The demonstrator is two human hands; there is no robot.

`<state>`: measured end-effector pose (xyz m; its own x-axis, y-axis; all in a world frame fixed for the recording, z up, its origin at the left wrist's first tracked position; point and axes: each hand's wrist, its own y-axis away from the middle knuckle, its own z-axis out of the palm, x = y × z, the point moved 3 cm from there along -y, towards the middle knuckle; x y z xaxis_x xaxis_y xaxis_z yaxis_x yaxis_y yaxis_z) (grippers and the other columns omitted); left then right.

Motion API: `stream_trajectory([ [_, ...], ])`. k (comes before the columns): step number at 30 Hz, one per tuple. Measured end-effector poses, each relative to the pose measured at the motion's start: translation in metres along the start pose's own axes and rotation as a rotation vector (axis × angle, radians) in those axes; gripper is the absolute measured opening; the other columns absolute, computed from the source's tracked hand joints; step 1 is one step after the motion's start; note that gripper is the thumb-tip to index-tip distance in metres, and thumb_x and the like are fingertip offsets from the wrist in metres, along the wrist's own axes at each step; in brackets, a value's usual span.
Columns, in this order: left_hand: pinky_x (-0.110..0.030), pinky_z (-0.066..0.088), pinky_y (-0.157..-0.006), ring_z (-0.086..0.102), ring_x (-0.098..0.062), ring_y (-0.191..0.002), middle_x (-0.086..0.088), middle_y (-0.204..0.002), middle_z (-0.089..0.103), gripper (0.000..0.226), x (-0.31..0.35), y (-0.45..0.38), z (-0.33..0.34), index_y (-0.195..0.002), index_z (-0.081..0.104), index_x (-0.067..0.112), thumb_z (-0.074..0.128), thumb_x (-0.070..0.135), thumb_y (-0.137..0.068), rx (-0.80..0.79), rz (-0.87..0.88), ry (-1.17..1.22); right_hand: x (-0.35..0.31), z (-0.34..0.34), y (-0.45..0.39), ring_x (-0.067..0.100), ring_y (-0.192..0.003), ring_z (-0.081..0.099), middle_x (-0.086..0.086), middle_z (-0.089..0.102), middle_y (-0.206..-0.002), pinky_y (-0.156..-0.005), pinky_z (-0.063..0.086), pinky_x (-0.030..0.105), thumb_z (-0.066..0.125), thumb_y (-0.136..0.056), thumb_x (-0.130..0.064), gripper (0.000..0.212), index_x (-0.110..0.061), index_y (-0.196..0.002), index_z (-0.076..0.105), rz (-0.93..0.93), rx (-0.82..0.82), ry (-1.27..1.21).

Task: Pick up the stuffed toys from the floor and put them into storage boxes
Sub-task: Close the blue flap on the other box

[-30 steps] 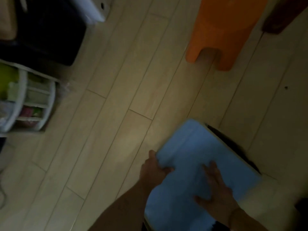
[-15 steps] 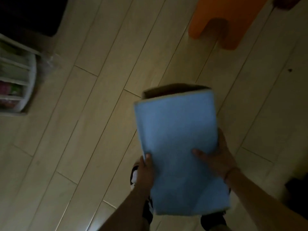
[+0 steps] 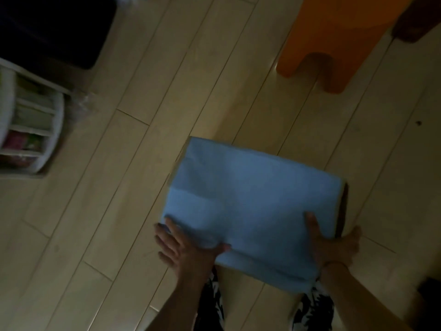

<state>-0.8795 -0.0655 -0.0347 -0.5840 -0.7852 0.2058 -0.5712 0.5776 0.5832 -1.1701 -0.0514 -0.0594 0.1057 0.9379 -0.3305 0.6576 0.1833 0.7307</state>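
The fingers [image 3: 167, 237] of the left hand [image 3: 188, 254] are spread out and nearly straight. They press flat on the near left corner of the blue storage box [image 3: 250, 206], and the thumb lies along its near edge. The right hand [image 3: 334, 244] grips the near right corner of the box. Its thumb lies on the blue top and its other fingers curl round the side, by the dark opening.

The box is folded almost flat and is held over the wooden floor [image 3: 119, 187]. No stuffed toys show here, so the box must be opened first, I think.

What could go wrong? The left hand only presses and does not hold. If the box tips left, it could slip off and drop. The cloth sides look soft, so the box could flop shut again when toys go in.

Far past the box stands an orange stool [image 3: 338, 39]. A white round rack [image 3: 31, 130] is well off to the left of the box. A swing of the box could bump the stool. The room is dim, so small toys may be hard to spot.
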Motion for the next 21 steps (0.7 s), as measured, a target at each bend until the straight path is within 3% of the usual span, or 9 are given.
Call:
stream_trajectory([
  [3,-0.057,0.008,-0.116,-0.005,-0.028,-0.148,-0.003,-0.159,-0.014,0.167,-0.005,-0.039,-0.024,-0.148,-0.016,0.030,0.083,0.069,-0.019,-0.055,0.152,-0.049,-0.003,0.012,0.000,0.030,-0.135,0.044,0.010,0.038,-0.151,-0.110,0.035,0.041,0.084,-0.067,-0.042,0.112,-0.019,-0.152,0.015,-0.060,-0.072,-0.105],
  [5,-0.059,0.025,-0.113,0.015,-0.032,-0.144,-0.001,-0.158,0.006,0.157,-0.011,-0.055,-0.035,-0.148,-0.002,0.034,0.082,0.068,-0.020,-0.094,0.257,-0.027,-0.005,0.015,0.001,0.029,-0.130,0.048,0.009,0.045,-0.147,-0.108,0.037,0.038,0.082,-0.070,-0.041,0.104,-0.017,-0.150,0.020,-0.087,-0.068,-0.092],
  [7,-0.058,0.040,-0.102,0.035,-0.031,-0.134,-0.004,-0.146,0.031,0.144,-0.024,-0.055,-0.036,-0.144,0.017,0.025,0.082,0.065,-0.022,-0.051,0.345,-0.024,-0.003,0.012,-0.001,0.029,-0.130,0.049,0.008,0.046,-0.146,-0.109,0.037,0.038,0.079,-0.071,-0.049,0.100,-0.018,-0.148,0.023,-0.099,-0.059,-0.068],
  [9,-0.056,0.042,-0.100,0.039,-0.028,-0.131,-0.002,-0.141,0.037,0.136,-0.035,-0.039,-0.029,-0.140,0.024,0.021,0.085,0.058,-0.023,-0.041,0.303,-0.009,-0.001,0.006,-0.004,0.032,-0.128,0.050,0.010,0.048,-0.144,-0.109,0.039,0.045,0.071,-0.067,-0.067,0.100,-0.017,-0.144,0.031,-0.092,-0.063,0.012],
  [12,-0.056,0.032,-0.110,0.024,-0.030,-0.141,0.001,-0.153,0.015,0.135,-0.033,-0.019,-0.023,-0.140,0.017,0.025,0.089,0.051,-0.028,-0.104,0.198,-0.045,-0.004,-0.001,-0.004,0.038,-0.120,0.056,0.017,0.056,-0.135,-0.102,0.044,0.050,0.055,-0.060,-0.088,0.106,-0.012,-0.135,0.045,-0.098,-0.068,0.197],
  [15,-0.051,0.026,-0.113,0.021,-0.032,-0.140,-0.009,-0.148,0.022,0.121,-0.008,-0.043,-0.032,-0.140,0.015,0.019,0.089,0.027,-0.045,-0.168,0.027,-0.127,-0.020,0.001,-0.007,0.040,-0.125,0.052,0.018,0.052,-0.140,-0.106,0.042,0.051,0.063,-0.062,-0.079,0.106,-0.009,-0.139,0.039,-0.152,-0.063,0.252],
  [17,-0.051,0.031,-0.111,0.025,-0.031,-0.138,-0.008,-0.148,0.025,0.110,0.017,-0.070,-0.046,-0.145,0.012,0.022,0.078,0.017,-0.057,-0.221,-0.028,0.006,-0.033,0.007,-0.014,0.041,-0.128,0.049,0.018,0.049,-0.143,-0.107,0.039,0.051,0.067,-0.073,-0.067,0.096,-0.009,-0.142,0.035,-0.223,-0.031,0.294],
  [19,-0.051,0.038,-0.107,0.033,-0.029,-0.136,-0.004,-0.152,0.024,0.124,0.035,-0.097,-0.053,-0.150,0.008,0.027,0.079,0.037,-0.048,-0.336,-0.052,0.213,-0.036,0.012,-0.017,0.041,-0.127,0.049,0.018,0.049,-0.142,-0.106,0.040,0.053,0.065,-0.076,-0.066,0.091,-0.011,-0.142,0.034,-0.255,0.003,0.321],
  [21,-0.047,0.042,-0.106,0.042,-0.022,-0.132,0.004,-0.151,0.029,0.146,0.046,-0.113,-0.054,-0.151,0.006,0.029,0.078,0.074,-0.032,-0.430,-0.016,0.270,-0.029,0.011,-0.015,0.042,-0.128,0.049,0.018,0.049,-0.142,-0.106,0.039,0.054,0.064,-0.077,-0.065,0.090,-0.012,-0.143,0.033,-0.261,0.016,0.314],
])
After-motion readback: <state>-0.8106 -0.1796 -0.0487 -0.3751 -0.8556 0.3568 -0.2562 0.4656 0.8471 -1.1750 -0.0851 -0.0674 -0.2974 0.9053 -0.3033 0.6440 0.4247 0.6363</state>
